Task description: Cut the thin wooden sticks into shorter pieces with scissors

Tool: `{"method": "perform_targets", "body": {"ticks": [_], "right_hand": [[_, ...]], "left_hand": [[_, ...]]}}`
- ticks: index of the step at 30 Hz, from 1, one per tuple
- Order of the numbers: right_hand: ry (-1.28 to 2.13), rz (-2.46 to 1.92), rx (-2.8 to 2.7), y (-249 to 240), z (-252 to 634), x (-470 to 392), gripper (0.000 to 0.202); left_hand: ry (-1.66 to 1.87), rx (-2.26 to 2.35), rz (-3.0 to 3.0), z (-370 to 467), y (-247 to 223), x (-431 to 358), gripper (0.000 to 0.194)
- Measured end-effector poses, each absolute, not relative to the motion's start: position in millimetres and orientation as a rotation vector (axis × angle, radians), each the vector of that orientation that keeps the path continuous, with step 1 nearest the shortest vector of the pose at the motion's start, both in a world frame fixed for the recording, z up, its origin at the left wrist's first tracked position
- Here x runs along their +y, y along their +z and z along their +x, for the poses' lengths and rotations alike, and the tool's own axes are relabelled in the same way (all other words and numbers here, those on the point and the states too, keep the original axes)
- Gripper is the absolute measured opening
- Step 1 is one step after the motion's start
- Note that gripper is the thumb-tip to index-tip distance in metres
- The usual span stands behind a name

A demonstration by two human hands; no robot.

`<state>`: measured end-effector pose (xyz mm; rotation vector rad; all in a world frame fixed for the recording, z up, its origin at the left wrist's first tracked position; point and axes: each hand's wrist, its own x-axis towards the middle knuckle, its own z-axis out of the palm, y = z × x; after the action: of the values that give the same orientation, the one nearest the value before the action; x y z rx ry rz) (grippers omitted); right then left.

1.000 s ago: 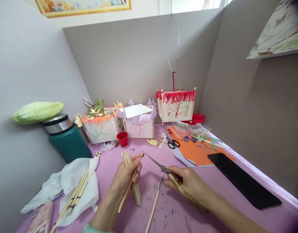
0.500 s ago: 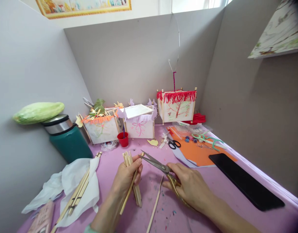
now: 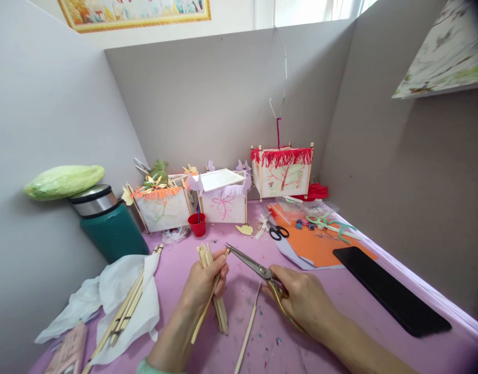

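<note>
Wrapped round a bundle of pale wooden sticks (image 3: 221, 314), my left hand (image 3: 204, 280) also pinches a single thin stick (image 3: 202, 321) that slants down to the left. My right hand (image 3: 301, 293) grips gold-handled scissors (image 3: 278, 291). Their blades look closed or nearly so and point up-left, with the tips at the top end of the single stick. Whether the tips touch it I cannot tell. Another thin stick (image 3: 247, 335) lies on the purple table (image 3: 289, 358) between my hands.
Paper lanterns (image 3: 225, 208) stand at the back by a red cup (image 3: 197, 225). A teal bottle (image 3: 114, 231) and tied sticks on white paper (image 3: 145, 311) are at left. Black-handled scissors (image 3: 279, 232), orange paper (image 3: 301, 249) and a black phone-like slab (image 3: 390, 291) are at right.
The blades of the gold-handled scissors have closed together near the top of the single stick. My left hand has hardly moved. The view has shifted slightly.
</note>
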<state>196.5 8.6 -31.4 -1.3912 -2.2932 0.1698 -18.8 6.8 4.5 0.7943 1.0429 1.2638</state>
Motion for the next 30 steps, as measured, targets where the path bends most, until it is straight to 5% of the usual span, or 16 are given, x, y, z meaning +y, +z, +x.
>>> {"method": "perform_targets", "body": {"ticks": [30], "right_hand": [[0.335,-1.409,-2.168,-23.1,196.0,10.2,0.024]], "left_hand": [[1.236,1.041,0.847,-16.5,7.7,4.7,0.057]]}}
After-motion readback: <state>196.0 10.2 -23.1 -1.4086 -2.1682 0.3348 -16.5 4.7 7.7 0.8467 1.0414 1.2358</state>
